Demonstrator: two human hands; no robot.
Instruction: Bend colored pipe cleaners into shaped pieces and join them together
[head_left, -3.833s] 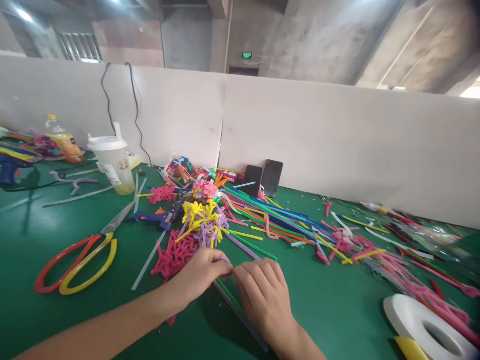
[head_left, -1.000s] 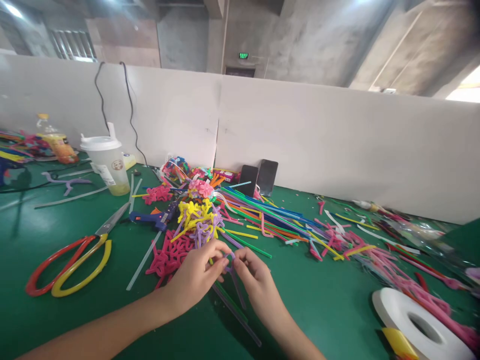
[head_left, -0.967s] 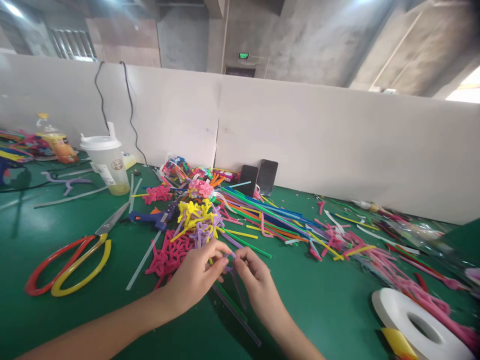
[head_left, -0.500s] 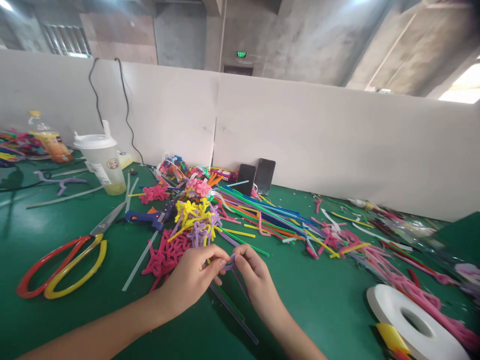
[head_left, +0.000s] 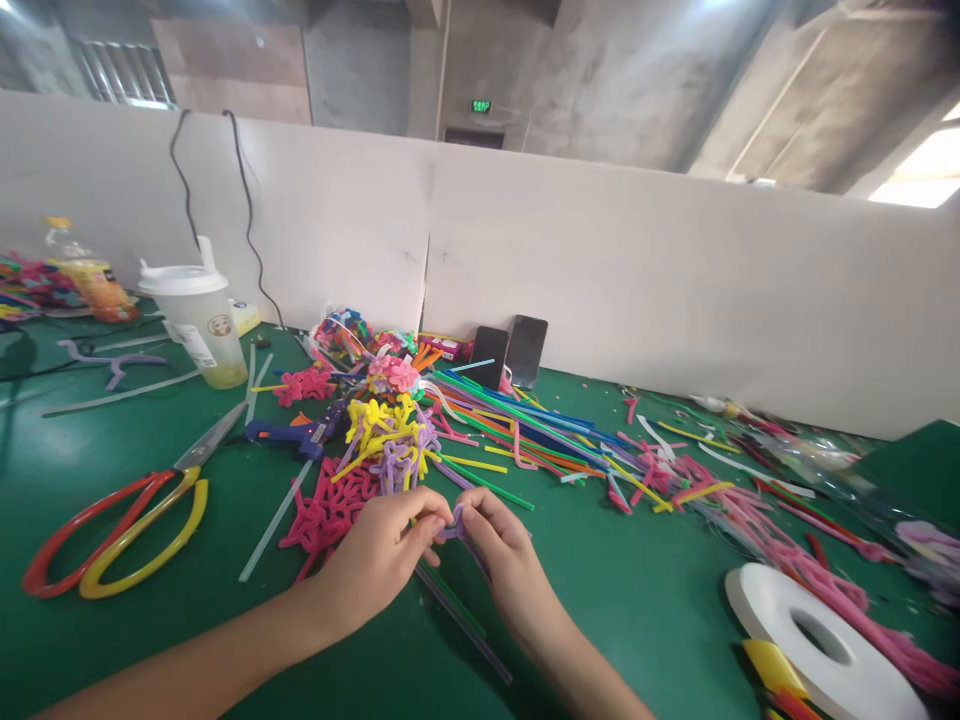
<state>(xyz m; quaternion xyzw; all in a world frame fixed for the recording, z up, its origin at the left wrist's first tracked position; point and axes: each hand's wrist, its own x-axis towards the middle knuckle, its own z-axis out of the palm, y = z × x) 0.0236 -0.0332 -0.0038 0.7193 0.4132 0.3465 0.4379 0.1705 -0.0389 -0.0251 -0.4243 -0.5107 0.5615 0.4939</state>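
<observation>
Between my fingertips is a bent purple pipe cleaner (head_left: 454,524), curled into a small loop with a tail running down along my right palm. My left hand (head_left: 394,540) pinches its left side, and my right hand (head_left: 495,545) grips the other side with thumb and forefinger. Just beyond my hands lie bent yellow pipe cleaners (head_left: 379,428) mixed with purple ones (head_left: 405,460). Dark pink pipe-cleaner shapes (head_left: 326,510) lie beside my left hand. Under my hands, a clear glue stick (head_left: 480,645) and a green pipe cleaner (head_left: 459,603) rest on the table.
Large scissors (head_left: 142,520) with red and yellow handles lie at left, near a blue glue gun (head_left: 289,436) and a lidded cup (head_left: 202,330). Straight coloured pipe cleaners (head_left: 540,425) spread behind. Two phones (head_left: 526,350) lean on the white partition (head_left: 637,260). A white tape roll (head_left: 765,610) sits at right.
Both hands stay pinched on the purple pipe cleaner; my right fingers have shifted slightly around its loop. The whole view has moved a little, so the table things appear slightly further left.
</observation>
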